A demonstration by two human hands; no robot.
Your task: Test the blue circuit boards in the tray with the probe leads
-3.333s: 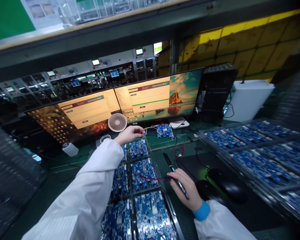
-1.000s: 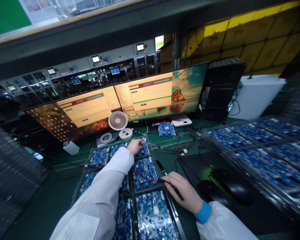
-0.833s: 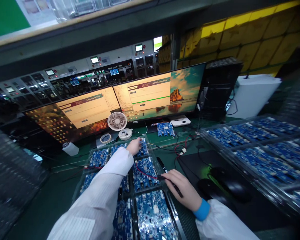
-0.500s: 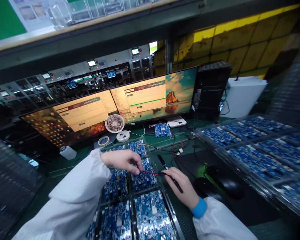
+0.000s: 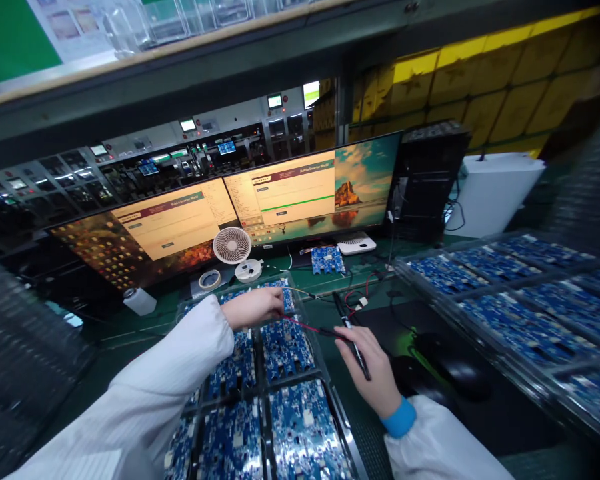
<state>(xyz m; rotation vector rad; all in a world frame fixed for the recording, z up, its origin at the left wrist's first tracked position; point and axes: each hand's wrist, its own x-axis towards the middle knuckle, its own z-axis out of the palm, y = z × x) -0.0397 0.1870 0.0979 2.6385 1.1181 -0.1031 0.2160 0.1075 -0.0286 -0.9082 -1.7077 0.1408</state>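
My left hand (image 5: 254,307) is above the far part of a tray of blue circuit boards (image 5: 307,427), its fingers pinched at the end of a thin red-and-black cable (image 5: 303,325). The fingertips partly hide what they grip there. The cable runs right to my right hand (image 5: 373,370), which is closed around a black marker pen (image 5: 359,357) with white print. The pen slants across the palm, and the cable's dark sleeve meets the fingertips of the same hand. A blue band (image 5: 399,417) circles the right wrist.
Two monitors (image 5: 290,193) stand behind, with a small fan (image 5: 233,245), a tape roll (image 5: 210,280) and a lone circuit board (image 5: 328,259) before them. Right of me are a mouse pad (image 5: 500,420) with dark mice (image 5: 455,363) and another board tray (image 5: 445,303). Loose wires (image 5: 365,290) lie between.
My left hand has moved up and away over the tray, drawing the cable end with it. The marker in my right hand has tilted more upright.
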